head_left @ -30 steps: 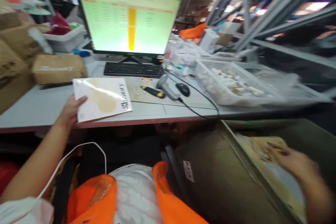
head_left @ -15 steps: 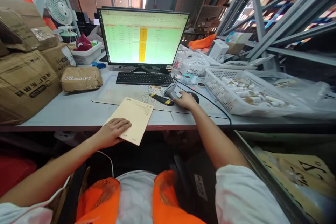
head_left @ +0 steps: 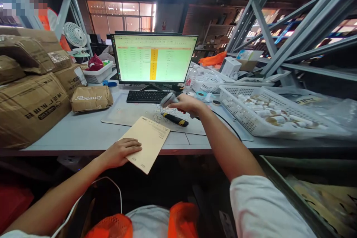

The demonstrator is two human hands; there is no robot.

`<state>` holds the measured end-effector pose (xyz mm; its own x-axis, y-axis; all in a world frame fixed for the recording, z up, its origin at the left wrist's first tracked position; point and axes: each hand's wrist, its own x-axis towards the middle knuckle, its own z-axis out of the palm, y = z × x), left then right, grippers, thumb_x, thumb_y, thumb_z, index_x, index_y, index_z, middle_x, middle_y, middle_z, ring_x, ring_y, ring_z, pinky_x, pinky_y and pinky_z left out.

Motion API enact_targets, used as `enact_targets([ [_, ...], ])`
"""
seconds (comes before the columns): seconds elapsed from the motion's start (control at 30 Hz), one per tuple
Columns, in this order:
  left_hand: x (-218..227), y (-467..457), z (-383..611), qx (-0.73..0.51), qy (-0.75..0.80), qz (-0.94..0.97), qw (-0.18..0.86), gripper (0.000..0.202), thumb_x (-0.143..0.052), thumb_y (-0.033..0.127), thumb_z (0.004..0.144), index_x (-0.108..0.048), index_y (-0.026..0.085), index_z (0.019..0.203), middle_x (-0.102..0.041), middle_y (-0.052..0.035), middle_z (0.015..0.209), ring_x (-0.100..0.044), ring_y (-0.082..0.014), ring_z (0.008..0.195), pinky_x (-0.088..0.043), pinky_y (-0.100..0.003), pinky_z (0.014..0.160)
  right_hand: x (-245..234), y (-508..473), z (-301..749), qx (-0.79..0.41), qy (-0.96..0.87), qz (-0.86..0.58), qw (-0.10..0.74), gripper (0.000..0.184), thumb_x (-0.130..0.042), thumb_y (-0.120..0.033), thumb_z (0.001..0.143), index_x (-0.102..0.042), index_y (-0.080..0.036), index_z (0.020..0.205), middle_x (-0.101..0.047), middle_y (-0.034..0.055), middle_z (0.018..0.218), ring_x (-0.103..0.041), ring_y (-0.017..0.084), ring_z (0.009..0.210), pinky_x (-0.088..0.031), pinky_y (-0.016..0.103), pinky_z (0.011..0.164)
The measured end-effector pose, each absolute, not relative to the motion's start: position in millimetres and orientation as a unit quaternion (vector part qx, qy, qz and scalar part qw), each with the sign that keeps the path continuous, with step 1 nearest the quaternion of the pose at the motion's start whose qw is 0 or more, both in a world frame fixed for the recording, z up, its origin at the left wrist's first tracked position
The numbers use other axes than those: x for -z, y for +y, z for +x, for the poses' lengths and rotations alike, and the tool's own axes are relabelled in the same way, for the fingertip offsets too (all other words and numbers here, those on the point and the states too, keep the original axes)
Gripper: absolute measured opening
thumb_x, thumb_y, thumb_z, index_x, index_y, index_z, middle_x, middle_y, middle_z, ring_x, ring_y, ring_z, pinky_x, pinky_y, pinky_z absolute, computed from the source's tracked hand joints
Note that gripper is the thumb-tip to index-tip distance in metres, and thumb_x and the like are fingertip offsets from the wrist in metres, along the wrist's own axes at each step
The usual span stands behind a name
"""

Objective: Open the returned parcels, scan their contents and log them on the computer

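A tan sheet-like booklet or envelope (head_left: 152, 141) with small print lies over the desk's front edge, its lower corner jutting out past it. My left hand (head_left: 121, 151) rests on its lower left side, fingers stretched flat; the thumb is hidden. Above the desk mat, my right hand (head_left: 189, 104) is wrapped round a grey barcode scanner (head_left: 169, 99), whose head points left. Its dark cable (head_left: 227, 123) runs off to the right. Below the scanner, a black and yellow utility knife (head_left: 175, 119) lies on the mat (head_left: 119, 115).
A lit monitor (head_left: 156, 59) and a black keyboard (head_left: 139, 96) stand behind. Cardboard boxes (head_left: 30, 108) and a "beauty" parcel (head_left: 92, 98) fill the left. At right is a white basket (head_left: 251, 122) of small wrapped items. An open bin (head_left: 281, 189) sits below at right.
My right hand has lifted the barcode scanner off the mat and brought it left, turning its head leftward. My left hand stays on the tan sheet. The view has tilted upward.
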<state>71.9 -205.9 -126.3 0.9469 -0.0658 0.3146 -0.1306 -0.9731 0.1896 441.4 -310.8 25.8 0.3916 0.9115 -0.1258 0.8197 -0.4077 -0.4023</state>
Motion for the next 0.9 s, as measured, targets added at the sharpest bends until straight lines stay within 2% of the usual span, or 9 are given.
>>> enact_targets([
  [0.13,126.7,-205.5,74.8,-0.158,-0.063,0.981,0.091,0.05,-0.054,0.015,0.092,-0.063,0.025,0.14,-0.064,-0.0096,0.143,-0.059,-0.0267,0.134,-0.048,-0.046,0.114,-40.8,-294.0,406.2,-0.24,-0.626,-0.738,0.077,0.06,-0.064,-0.071,0.086,-0.062,-0.016,0.063,-0.064,0.007,0.059,-0.056,0.016,0.051,-0.044,0.029,0.054],
  [0.23,129.4,-204.1,71.1,-0.166,-0.042,0.983,0.07,0.053,-0.056,0.017,0.09,-0.06,0.023,0.143,-0.062,-0.0115,0.145,-0.058,-0.0288,0.135,-0.046,-0.049,0.116,-28.0,-281.3,402.2,-0.218,-0.629,-0.742,0.077,0.059,-0.066,-0.07,0.085,-0.06,-0.017,0.062,-0.064,0.0053,0.059,-0.056,0.015,0.053,-0.042,0.027,0.054],
  [0.33,132.0,-195.3,62.9,-0.173,-0.005,0.984,0.05,0.056,-0.056,0.016,0.09,-0.057,0.022,0.146,-0.06,-0.0115,0.148,-0.055,-0.0292,0.138,-0.044,-0.051,0.118,-9.3,-280.3,426.6,-0.197,-0.593,-0.769,0.132,0.05,-0.065,-0.063,0.089,-0.064,-0.016,0.073,-0.065,0.0042,0.063,-0.057,0.014,0.054,-0.043,0.026,0.055],
  [0.43,133.9,-178.2,52.7,-0.197,0.036,0.979,0.039,0.053,-0.051,0.015,0.094,-0.057,0.022,0.147,-0.058,-0.0109,0.15,-0.053,-0.0281,0.141,-0.043,-0.051,0.119,11.7,-292.9,464.4,-0.137,-0.504,-0.839,0.149,0.042,-0.063,-0.055,0.093,-0.068,-0.014,0.091,-0.071,0.0074,0.075,-0.064,0.017,0.06,-0.047,0.027,0.058],
  [0.53,137.3,-160.4,45.7,-0.221,0.074,0.972,0.041,0.053,-0.053,0.018,0.095,-0.057,0.024,0.147,-0.056,-0.0107,0.153,-0.051,-0.0287,0.143,-0.041,-0.053,0.12,36.7,-313.6,494.4,-0.038,-0.402,-0.906,0.123,0.043,-0.061,-0.053,0.094,-0.07,-0.012,0.106,-0.075,0.0172,0.103,-0.072,0.029,0.092,-0.053,0.033,0.074],
  [0.63,143.4,-150.4,44.9,-0.221,0.109,0.968,0.039,0.056,-0.056,0.019,0.094,-0.056,0.027,0.149,-0.051,-0.0099,0.157,-0.047,-0.0307,0.147,-0.038,-0.056,0.122,60.7,-333.3,508.5,0.0,-0.342,-0.933,0.107,0.046,-0.056,-0.046,0.096,-0.068,-0.009,0.12,-0.07,0.0254,0.123,-0.067,0.037,0.116,-0.052,0.041,0.088],
  [0.77,151.7,-150.2,48.5,-0.222,0.155,0.962,0.027,0.066,-0.059,0.016,0.091,-0.05,0.034,0.154,-0.035,-0.0059,0.167,-0.031,-0.0356,0.155,-0.033,-0.065,0.123,70.9,-344.8,516.0,0.0,-0.32,-0.943,0.089,0.051,-0.056,-0.048,0.096,-0.068,-0.006,0.124,-0.068,0.0278,0.127,-0.066,0.041,0.119,-0.051,0.045,0.093],
  [0.83,153.3,-152.0,49.2,-0.222,0.158,0.961,0.038,0.066,-0.059,0.018,0.092,-0.05,0.036,0.154,-0.027,-0.0037,0.171,-0.024,-0.0356,0.158,-0.035,-0.062,0.123,62.8,-341.4,518.5,0.022,-0.318,-0.943,0.097,0.054,-0.052,-0.051,0.097,-0.069,-0.007,0.123,-0.068,0.0276,0.127,-0.065,0.041,0.121,-0.051,0.044,0.094],
  [0.9,153.1,-153.0,49.1,-0.218,0.156,0.962,0.057,0.063,-0.059,0.02,0.093,-0.051,0.035,0.154,-0.023,-0.0028,0.172,-0.019,-0.0351,0.16,-0.037,-0.058,0.123,51.2,-330.3,519.6,0.075,-0.309,-0.94,0.126,0.055,-0.045,-0.049,0.1,-0.067,-0.006,0.128,-0.067,0.0277,0.129,-0.064,0.039,0.123,-0.05,0.043,0.096],
])
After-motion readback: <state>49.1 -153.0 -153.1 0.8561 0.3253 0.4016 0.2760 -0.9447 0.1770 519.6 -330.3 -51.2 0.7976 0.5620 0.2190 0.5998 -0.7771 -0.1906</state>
